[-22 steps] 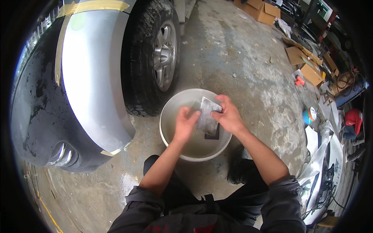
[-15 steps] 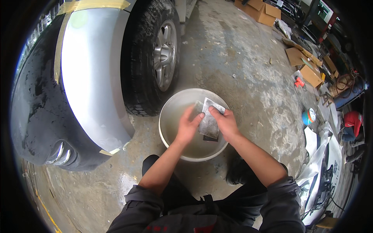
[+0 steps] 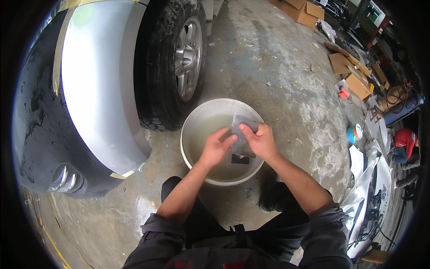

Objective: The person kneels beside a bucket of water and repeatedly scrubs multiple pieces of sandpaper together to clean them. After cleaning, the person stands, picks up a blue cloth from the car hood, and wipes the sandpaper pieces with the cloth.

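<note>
Over a round white bucket of cloudy water I hold a grey, wet-looking sheet of sandpaper. My right hand grips its right side, thumb on the upper face and fingers behind. At its left edge, my left hand has thumb and fingers closed in; the fingertips are slightly blurred and partly hidden. A small dark rectangular piece shows just below the sheet; whether it joins the sheet I cannot tell.
To the left stands a car's silver-white fender panel edged with masking tape, beside a black tire. Cardboard boxes, a blue tub and plastic-wrapped parts line the right. A person in red crouches at far right.
The sandpaper has tilted and its upper part bends over, showing a plainer grey face. My left hand has shifted slightly at its edge. The view has moved a little.
</note>
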`<state>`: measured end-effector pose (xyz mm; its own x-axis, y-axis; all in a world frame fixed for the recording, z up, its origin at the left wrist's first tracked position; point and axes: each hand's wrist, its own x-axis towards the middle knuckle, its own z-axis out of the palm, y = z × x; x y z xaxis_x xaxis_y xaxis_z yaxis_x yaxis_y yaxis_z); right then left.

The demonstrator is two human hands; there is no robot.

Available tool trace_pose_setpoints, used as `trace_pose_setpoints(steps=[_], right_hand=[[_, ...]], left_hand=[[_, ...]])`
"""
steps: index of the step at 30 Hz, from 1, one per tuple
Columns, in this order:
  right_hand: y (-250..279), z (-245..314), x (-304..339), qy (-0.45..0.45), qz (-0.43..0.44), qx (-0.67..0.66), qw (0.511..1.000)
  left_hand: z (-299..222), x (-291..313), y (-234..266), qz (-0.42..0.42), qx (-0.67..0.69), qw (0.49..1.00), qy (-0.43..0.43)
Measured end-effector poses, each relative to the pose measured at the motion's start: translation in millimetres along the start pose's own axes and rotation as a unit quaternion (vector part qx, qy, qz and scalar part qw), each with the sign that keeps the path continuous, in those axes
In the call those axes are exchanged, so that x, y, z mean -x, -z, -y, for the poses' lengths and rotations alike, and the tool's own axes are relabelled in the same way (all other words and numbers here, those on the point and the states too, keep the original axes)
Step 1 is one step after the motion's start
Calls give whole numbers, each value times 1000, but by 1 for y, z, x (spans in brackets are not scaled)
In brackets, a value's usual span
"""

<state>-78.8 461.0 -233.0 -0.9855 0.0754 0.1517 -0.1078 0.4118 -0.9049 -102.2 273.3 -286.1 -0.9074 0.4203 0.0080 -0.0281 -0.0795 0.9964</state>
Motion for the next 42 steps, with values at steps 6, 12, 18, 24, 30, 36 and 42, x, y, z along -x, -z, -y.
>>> trace_pose_setpoints(steps=[6,12,18,24,30,36,42], right_hand=[[-6,6,-2,-72,-44,-67,994],[-14,11,6,-98,-127,-218,963],[1,23,-1,8,-20,5,1000],[-5,24,-4,-70,-63,-157,983],[4,22,-13,-85,-26,-228,970],[1,22,-10,-15,57,-64,996],[12,30,-11,-52,33,-72,996]], left_hand=[[-4,-5,-10,-61,10,998,-1],[-10,-7,-26,-153,23,983,-96],[-22,-4,-12,-56,-78,995,-21],[-24,-8,-21,-121,20,991,-61],[-24,-6,2,-6,148,988,43],[-22,-1,-9,29,278,960,16],[-35,-2,-3,14,287,947,144]])
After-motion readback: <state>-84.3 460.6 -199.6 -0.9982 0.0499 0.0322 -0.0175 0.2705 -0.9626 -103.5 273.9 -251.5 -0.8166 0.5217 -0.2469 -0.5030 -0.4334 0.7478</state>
